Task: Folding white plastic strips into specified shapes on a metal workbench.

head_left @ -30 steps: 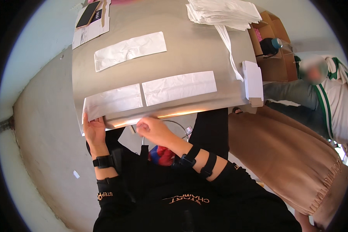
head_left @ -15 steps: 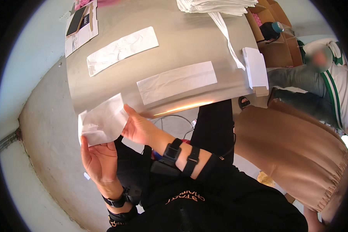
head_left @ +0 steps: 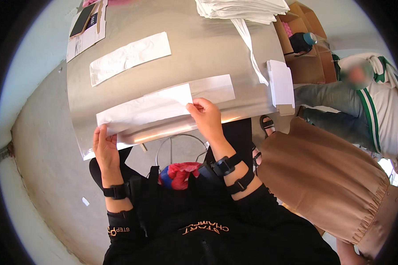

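Observation:
A long thin white strip (head_left: 141, 106), of paper or cloth, is stretched out flat over the near edge of the metal table (head_left: 208, 48). My left hand (head_left: 106, 150) pinches its lower left corner between thumb and fingers. At the other end, my right hand (head_left: 205, 117) grips the right edge the same way. Part of a second white strip (head_left: 214, 88) shows from under it on the right, lying on the tabletop. Farther back lies one more white strip (head_left: 130, 57), slightly wrinkled.
A thick stack of white sheets (head_left: 243, 9) sits at the far edge, one narrow piece trailing off it. White cards (head_left: 280, 84) stand at the right edge. Cardboard boxes (head_left: 309, 57) and a dark bottle (head_left: 303, 43) are beyond. A phone (head_left: 82, 20) lies far left. A seated person (head_left: 367, 88) is at right.
My hands have moved up to the table and apart, my right hand going right. The white strip, bunched between them before, is now spread out and covers part of the nearer strip.

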The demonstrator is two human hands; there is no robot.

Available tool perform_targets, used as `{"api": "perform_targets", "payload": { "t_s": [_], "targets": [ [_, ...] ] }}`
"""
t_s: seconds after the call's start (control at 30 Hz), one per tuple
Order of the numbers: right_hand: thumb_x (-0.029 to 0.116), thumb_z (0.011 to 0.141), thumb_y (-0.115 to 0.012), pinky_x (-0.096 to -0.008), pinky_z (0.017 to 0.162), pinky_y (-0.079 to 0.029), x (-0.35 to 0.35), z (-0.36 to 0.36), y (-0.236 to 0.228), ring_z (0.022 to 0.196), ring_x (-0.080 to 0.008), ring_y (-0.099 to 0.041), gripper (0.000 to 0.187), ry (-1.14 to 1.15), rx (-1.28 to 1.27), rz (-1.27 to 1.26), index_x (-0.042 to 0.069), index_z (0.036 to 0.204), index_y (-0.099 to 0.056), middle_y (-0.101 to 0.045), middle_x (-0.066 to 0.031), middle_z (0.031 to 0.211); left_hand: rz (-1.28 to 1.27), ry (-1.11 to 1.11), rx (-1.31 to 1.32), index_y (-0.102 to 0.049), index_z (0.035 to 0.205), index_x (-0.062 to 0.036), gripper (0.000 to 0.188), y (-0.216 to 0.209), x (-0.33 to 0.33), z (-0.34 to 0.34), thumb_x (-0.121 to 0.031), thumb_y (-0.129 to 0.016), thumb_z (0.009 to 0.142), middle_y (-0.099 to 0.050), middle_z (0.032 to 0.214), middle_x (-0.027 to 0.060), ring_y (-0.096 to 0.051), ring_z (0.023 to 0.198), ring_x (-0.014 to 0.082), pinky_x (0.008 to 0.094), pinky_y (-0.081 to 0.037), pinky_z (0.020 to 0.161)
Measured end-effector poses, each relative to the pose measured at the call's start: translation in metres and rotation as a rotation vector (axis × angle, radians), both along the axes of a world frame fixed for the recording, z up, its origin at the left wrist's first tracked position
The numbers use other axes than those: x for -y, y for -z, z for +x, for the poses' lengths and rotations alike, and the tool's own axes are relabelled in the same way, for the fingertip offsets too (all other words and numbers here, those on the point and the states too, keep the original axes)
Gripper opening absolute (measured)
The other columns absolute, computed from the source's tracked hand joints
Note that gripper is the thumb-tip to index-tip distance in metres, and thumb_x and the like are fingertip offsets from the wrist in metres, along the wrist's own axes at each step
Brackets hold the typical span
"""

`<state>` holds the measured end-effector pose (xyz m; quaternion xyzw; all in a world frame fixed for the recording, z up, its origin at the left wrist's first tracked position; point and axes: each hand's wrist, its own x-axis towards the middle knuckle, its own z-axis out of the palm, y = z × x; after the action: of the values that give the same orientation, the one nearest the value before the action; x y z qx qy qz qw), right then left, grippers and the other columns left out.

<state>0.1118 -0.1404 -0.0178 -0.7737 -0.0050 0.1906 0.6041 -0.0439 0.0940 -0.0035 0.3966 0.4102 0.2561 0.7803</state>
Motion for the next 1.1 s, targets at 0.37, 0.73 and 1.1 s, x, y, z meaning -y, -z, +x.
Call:
{"api": "perform_targets", "payload": {
  "t_s": [0.37, 0.73, 1.1],
  "targets": [
    [0.016, 0.078, -0.065, -0.0329, 0.061, -0.047, 0.003, 0.009, -0.002, 0.066, -0.0213, -0.061, 0.014, -0.036, 0.19, -0.261, 0.005, 0.084, -0.061, -0.062, -0.0084, 0.077, 0.508, 0.19, -0.477, -0.06, 0.106, 0.0033, 0.027, 0.012, 0.0, 0.004, -0.015, -0.06, 0.086, -0.059, 0.083, 0.0008, -0.052, 0.075, 0.0076, 0.0209, -0.041, 0.069],
    [0.017, 0.078, -0.065, -0.0332, 0.063, -0.046, 0.002, 0.007, -0.001, 0.067, -0.0214, -0.059, 0.013, -0.041, 0.285, -0.342, 0.006, 0.085, -0.061, -0.058, -0.008, 0.078, 0.584, 0.267, -0.639, -0.062, 0.098, 0.0039, 0.03, 0.014, -0.004, 0.016, -0.022, -0.062, 0.085, -0.059, 0.077, 0.0014, -0.05, 0.071, 0.008, 0.0214, -0.041, 0.067],
    [0.014, 0.078, -0.065, -0.0323, 0.061, -0.047, 0.002, 0.012, -0.009, 0.066, -0.0208, -0.061, 0.015, -0.049, 0.27, -0.385, 0.005, 0.088, -0.06, -0.065, -0.0074, 0.076, 0.664, 0.273, -0.618, -0.061, 0.103, 0.0038, 0.029, 0.017, -0.013, 0.02, -0.019, -0.062, 0.084, -0.064, 0.082, 0.0062, -0.057, 0.075, 0.0104, 0.0229, -0.044, 0.071]
  ]
}}
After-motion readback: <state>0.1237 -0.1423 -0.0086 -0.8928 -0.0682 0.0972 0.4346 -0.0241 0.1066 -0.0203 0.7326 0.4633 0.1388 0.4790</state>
